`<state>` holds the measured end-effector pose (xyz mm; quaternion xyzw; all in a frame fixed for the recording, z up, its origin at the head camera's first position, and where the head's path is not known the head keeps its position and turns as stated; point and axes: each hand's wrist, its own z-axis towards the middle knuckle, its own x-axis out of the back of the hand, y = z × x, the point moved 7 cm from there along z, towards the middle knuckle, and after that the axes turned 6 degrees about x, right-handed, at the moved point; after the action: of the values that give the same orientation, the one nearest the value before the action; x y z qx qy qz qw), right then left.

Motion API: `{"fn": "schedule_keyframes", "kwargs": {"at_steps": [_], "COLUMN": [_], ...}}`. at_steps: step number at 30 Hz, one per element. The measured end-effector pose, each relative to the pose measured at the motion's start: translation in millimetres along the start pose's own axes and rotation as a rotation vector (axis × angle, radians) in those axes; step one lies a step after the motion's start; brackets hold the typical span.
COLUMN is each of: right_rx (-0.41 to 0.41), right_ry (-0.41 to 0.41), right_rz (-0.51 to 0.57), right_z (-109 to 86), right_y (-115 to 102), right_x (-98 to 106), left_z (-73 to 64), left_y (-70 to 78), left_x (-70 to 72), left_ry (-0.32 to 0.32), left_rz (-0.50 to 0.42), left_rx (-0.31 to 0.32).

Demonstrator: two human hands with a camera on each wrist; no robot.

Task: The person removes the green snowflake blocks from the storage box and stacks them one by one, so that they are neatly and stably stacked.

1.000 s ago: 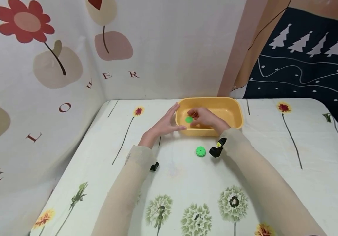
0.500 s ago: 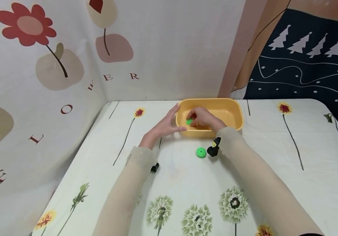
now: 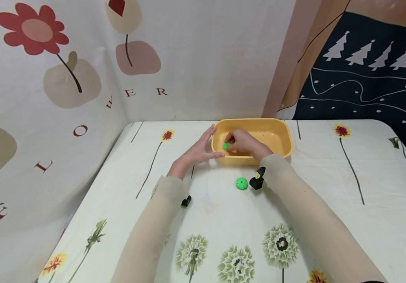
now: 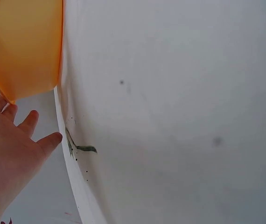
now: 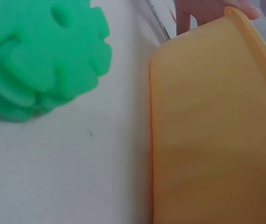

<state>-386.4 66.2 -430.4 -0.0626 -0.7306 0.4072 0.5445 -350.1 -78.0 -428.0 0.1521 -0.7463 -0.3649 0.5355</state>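
Observation:
A yellow plastic basin (image 3: pixel 240 161) stands at the far side of the table. My left hand (image 3: pixel 199 151) lies against its left end, fingers spread and fairly straight, thumb at the front corner of the rim. In the left wrist view, fingertips of the left hand (image 4: pixel 16 149) meet the basin's edge. Inside the basin, my right hand (image 3: pixel 243 141) pinches a green notched disc (image 3: pixel 226 145) near the left end, partly covered by the fingers. In front of the basin lie green flower-shaped pieces (image 3: pixel 241 183), which show stacked in the right wrist view.
A white flower-printed cloth (image 3: pixel 210 220) covers the table. Behind it hangs a pale printed curtain (image 3: pixel 206 59), and a dark cloth with white trees (image 3: pixel 366 86) hangs at the right. A black wrist camera (image 3: pixel 257 182) sits close beside the green pieces.
My right hand has lowered slightly into the basin and its fingers have closed over the green disc, which shows less now. The left hand keeps its place at the basin's end.

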Motion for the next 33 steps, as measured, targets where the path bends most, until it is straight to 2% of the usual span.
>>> {"fn": "schedule_keyframes", "kwargs": {"at_steps": [5,13,24,33], "right_rx": [0.007,0.027,0.12,0.25], "right_ry": [0.03,0.143,0.193,0.199], "right_rz": [0.049,0.176,0.167,0.122], "right_z": [-1.3,-8.7,-42.6,-77.5], "right_y": [-1,-3,-28,-46], "right_x": [2,15,38,38], "left_z": [-0.4,0.3,1.6,1.5], "left_y": [0.0,0.6,-0.3,-1.8], "left_x": [0.1,-0.6,0.6,-0.5], "left_ry": [0.004,0.001,0.001,0.0], "left_rz": [-0.005,-0.006,0.0,-0.014], "left_rx": [0.002,-0.006,-0.001,0.016]}}
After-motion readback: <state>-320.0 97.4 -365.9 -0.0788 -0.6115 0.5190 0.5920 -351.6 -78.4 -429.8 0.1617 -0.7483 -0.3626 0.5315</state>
